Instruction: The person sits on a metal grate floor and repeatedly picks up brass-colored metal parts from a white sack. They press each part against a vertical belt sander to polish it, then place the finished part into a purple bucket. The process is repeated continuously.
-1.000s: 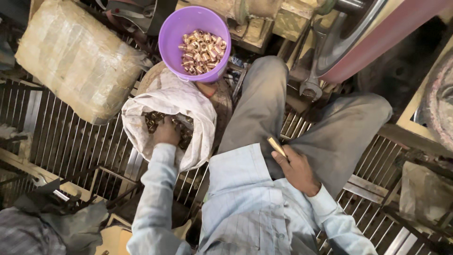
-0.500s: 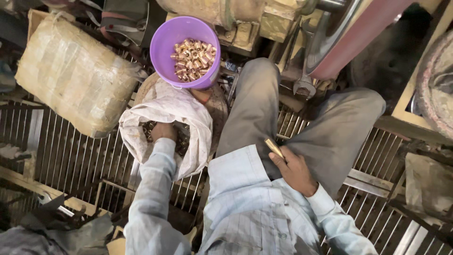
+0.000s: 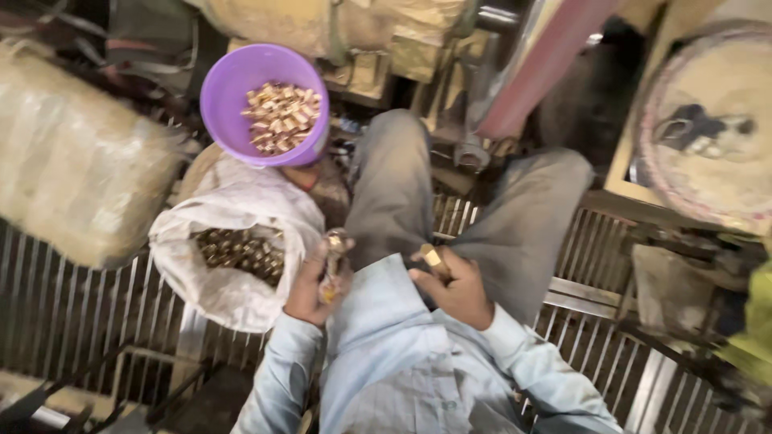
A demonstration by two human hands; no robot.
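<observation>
1. Head view, looking straight down: the left hand (image 3: 310, 281) is lifted just beside the open mouth of the white woven sack (image 3: 241, 241), fingers curled tight round a few small brass-coloured metal pieces (image 3: 334, 245). They're blurry, so I can't tell how many.
2. The right hand (image 3: 457, 285) sits in the lap over the pale blue shirt (image 3: 402, 354), fingers closed on one short brass-coloured metal piece (image 3: 432, 257) that sticks up out of the fist.
3. That sack lies on the metal grating floor (image 3: 72, 313), right by the left knee, with a heap of dull brass pieces (image 3: 241, 251) showing inside it.
4. Just above the sack, touching its top edge, is a round purple plastic bowl (image 3: 233, 88) holding a pile of shinier brass pieces (image 3: 281, 116).
5. Grey trousers (image 3: 402, 185), knees bent and spread apart toward the machinery.
6. Off to the left is a big bundle wrapped in clear plastic (image 3: 72, 177), resting on the grating and well apart from the hands.
7. Top right there's a slanted reddish bar (image 3: 539, 72) and a round dusty wheel-like part (image 3: 708, 120).
</observation>
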